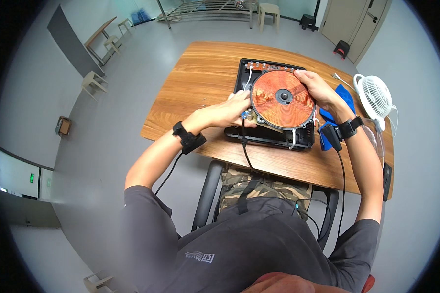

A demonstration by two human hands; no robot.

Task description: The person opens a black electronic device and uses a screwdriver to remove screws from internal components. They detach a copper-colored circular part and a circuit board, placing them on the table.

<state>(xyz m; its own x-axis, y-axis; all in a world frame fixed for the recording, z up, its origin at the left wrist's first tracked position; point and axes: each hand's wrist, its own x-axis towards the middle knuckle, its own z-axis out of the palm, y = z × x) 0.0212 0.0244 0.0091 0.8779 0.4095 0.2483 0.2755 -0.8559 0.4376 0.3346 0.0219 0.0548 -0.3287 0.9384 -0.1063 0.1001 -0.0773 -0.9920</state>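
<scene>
We are in an indoor room, seemingly a small workshop or office; we cannot tell which. Near us, a wooden table (186,83) carries an opened black appliance (269,138) with a copper coil (266,95). We see grey floor (102,156), pale walls (32,112), a light stool (93,79) on the left, a metal rack (205,7) at the far end, a door (346,19) far right and a lit green sign (32,177) left.

Copper coil (283,111) between left hand (228,111) and right hand (319,91)

Passing room over wooden table (190,83) left of black housing (274,139), blue cloth (345,99) and white fan (376,96) obstructing right
</scene>
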